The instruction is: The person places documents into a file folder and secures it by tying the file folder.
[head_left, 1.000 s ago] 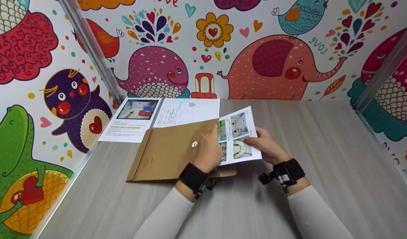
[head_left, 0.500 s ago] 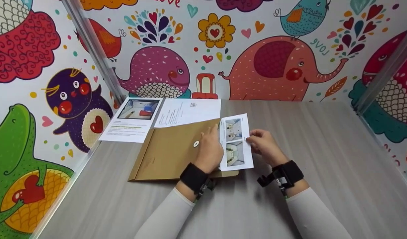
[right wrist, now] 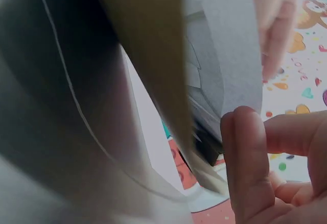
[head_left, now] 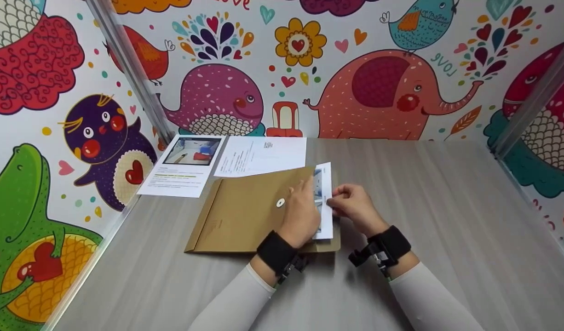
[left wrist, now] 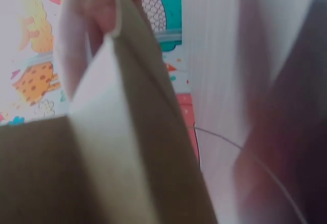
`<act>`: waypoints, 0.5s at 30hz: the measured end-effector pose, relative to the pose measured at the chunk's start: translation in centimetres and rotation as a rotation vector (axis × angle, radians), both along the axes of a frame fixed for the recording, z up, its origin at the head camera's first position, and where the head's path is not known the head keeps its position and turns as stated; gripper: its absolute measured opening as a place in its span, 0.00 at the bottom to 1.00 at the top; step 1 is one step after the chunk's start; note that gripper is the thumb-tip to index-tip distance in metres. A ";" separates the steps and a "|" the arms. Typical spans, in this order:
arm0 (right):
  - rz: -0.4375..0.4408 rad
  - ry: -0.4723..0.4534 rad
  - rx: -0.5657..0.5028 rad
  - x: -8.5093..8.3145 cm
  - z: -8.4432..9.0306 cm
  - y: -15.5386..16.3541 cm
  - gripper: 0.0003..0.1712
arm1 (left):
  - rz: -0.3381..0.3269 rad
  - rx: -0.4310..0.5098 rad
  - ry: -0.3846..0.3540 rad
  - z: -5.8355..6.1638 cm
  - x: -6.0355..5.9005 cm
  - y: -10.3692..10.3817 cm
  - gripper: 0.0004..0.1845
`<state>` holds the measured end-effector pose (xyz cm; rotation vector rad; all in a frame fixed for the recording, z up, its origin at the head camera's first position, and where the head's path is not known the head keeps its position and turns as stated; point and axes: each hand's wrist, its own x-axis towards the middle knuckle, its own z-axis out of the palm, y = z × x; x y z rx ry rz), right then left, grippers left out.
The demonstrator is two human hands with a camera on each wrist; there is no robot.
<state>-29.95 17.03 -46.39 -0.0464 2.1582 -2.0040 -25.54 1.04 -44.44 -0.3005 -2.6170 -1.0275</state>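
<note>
A brown string-tie envelope (head_left: 245,216) lies at a slant on the table, its mouth to the right. Printed sheets (head_left: 325,202) with photos sit mostly inside it, a white strip showing past the mouth. My left hand (head_left: 301,216) holds the envelope near the mouth, fingers along its top face; its thumb is hidden. My right hand (head_left: 355,207) pinches the outer edge of the sheets between thumb and fingers. In the right wrist view, fingertips (right wrist: 248,152) touch the pale paper (right wrist: 237,55) beside the envelope's edge (right wrist: 153,45). The left wrist view shows the envelope (left wrist: 143,132) close up.
Behind the envelope lie a page with a photo (head_left: 181,168) and a white text page (head_left: 263,154). A thin string (left wrist: 240,147) hangs by the envelope in the left wrist view. Cartoon-covered walls (head_left: 355,27) enclose the grey table (head_left: 447,220).
My right hand has moved left, sliding the sheets deeper into the envelope, so their photos are now mostly covered. The left hand and the envelope have shifted slightly right.
</note>
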 end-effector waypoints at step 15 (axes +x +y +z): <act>0.096 0.101 0.206 -0.2 0.2 1.3 0.16 | -0.058 -0.055 0.039 -0.8 1.4 1.8 0.32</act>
